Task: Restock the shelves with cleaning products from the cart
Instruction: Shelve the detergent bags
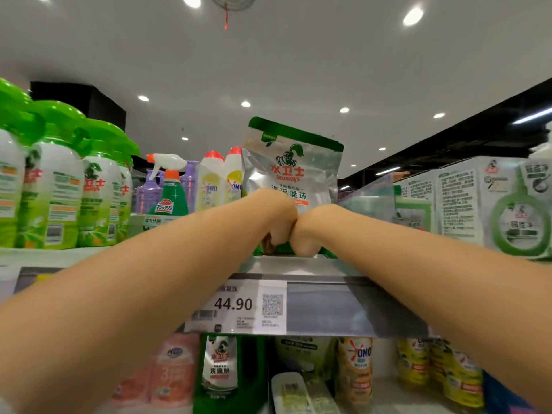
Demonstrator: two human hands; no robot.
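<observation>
A silver pouch point(294, 168) with a green top strip and a green knight logo stands upright on the top shelf point(298, 265). My left hand point(276, 218) and my right hand point(310, 228) are side by side at its lower part, fingers curled round the pouch's bottom edge. The two hands touch each other. The pouch's base is hidden behind them. The cart is out of view.
Green-capped bottles point(59, 180) fill the shelf's left end. Spray bottles point(168, 186) and red-capped bottles point(213, 180) stand behind. White-and-green boxes point(478, 201) sit on the right. A 44.90 price tag point(239, 306) hangs on the shelf edge; more products stand below.
</observation>
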